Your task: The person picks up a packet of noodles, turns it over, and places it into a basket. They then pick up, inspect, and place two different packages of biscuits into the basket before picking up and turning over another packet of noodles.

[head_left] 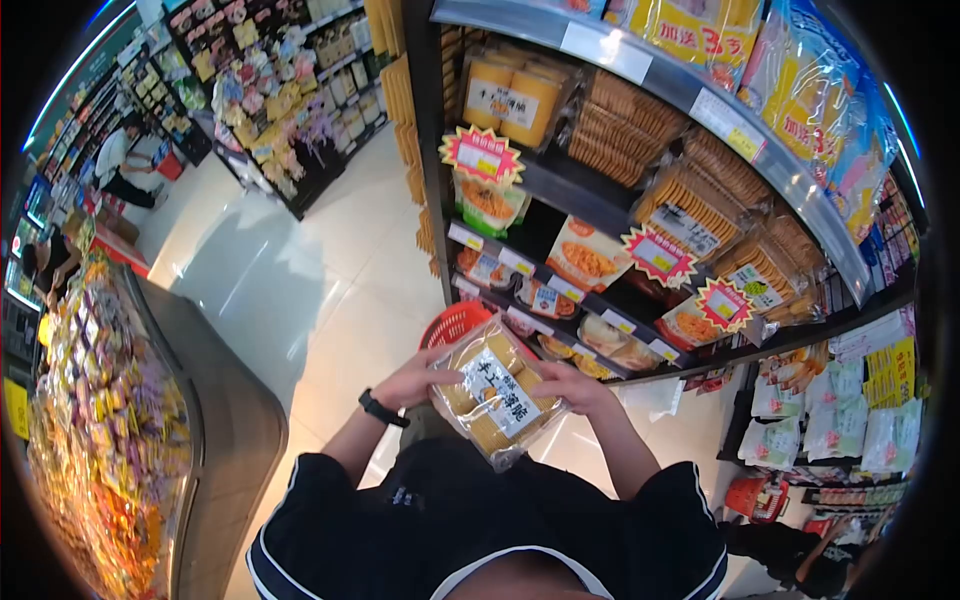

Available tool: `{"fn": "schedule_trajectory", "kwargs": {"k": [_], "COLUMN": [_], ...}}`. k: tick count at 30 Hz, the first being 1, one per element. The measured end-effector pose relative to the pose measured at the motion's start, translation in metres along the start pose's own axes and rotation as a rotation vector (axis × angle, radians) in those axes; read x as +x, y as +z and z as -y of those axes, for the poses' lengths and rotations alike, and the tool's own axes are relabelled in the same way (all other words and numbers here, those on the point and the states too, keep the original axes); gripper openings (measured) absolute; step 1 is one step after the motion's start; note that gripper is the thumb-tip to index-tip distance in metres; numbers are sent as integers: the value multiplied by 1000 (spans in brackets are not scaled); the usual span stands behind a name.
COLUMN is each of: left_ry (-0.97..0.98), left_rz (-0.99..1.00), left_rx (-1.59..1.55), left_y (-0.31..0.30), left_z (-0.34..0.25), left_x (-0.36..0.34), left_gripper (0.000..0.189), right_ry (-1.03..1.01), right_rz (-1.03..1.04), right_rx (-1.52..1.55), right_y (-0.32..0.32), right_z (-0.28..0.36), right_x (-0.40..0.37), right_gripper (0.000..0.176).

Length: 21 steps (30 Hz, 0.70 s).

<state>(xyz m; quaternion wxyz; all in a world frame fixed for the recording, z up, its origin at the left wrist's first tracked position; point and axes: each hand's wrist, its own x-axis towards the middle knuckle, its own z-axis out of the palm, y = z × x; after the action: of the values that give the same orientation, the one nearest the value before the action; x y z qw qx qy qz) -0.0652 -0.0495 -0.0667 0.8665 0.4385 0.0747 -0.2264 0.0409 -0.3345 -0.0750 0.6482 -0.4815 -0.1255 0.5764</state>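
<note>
Between both hands, in front of my chest, is a clear plastic package of yellow-brown crisps (pixel 493 392) with a white label. My left hand (pixel 412 381), with a black band on its wrist, grips the package's left edge, thumb on top. On the right edge my right hand (pixel 570 386) holds it with the thumb over the wrapping; the fingers beneath are hidden. Partly behind the package sits a red basket (pixel 455 324). Similar packages of crisps (pixel 508 98) and packs of biscuits (pixel 690 213) stand on the shelf beyond.
A shelf unit (pixel 540 185) curves across the front and right. At the left stands a bin (pixel 215 400) heaped with wrapped sweets (pixel 110 440). People are at the far left (pixel 120 160) and lower right (pixel 800 560). Tiled floor (pixel 350 290) lies between bin and shelves.
</note>
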Motion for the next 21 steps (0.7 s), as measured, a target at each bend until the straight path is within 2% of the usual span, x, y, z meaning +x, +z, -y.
{"fn": "schedule_trajectory", "kwargs": {"k": [3,4,7,11,14,16,19,21], "left_ry": [30,41,80,284,405,474,567,611], "left_rz": [15,16,-50,-18,33,56,79,156], "left_rx": [-88,-107,-164,-94,-33,13,346,462], "left_y": [-15,-18,-18,-23,-26,-33,-39,-41], "left_z": [-15,-21,-65,-123,-161,-182,-222,-244], "left_x": [12,15,25,43,57,70,88,107], "left_gripper": [58,57,53,49,47,47,47,46], "right_ry": [-156,-176,-396,-649,-698,-705,-780,-830], "right_rz": [-43,-121,-73,-386,-658,-709,-754,-795], "right_rx": [262,297,584,223,-70,-90,-169,-251], "right_y": [0,6,32,66,78,77,70,67], "right_z": [15,21,48,97,135,157,185,206], "right_x": [-8,-12,-1,40,69,81,96,102], "right_gripper": [61,61,61,50,48,47,42,42]}}
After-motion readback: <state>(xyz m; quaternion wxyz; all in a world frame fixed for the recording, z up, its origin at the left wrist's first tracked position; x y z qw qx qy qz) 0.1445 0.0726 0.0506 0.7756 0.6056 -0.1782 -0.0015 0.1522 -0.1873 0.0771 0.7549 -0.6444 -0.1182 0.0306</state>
